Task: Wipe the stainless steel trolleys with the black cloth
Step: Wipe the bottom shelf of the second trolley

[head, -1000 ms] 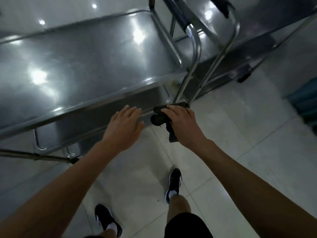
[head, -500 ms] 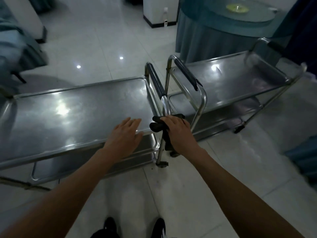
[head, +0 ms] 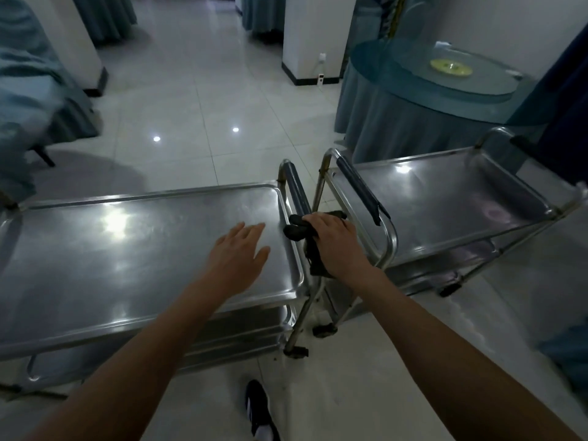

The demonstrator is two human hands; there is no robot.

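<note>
Right hand [head: 337,241] has risen with the black cloth [head: 297,230], gripping it round the left trolley [head: 95,249] handle; left hand [head: 238,254] spread flat over its top; shelf wiping follows

Left hand [head: 239,252] now over trolley top [head: 95,249]

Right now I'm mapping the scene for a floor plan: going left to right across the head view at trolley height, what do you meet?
Left trolley → left hand → black cloth → right hand → right trolley
</note>
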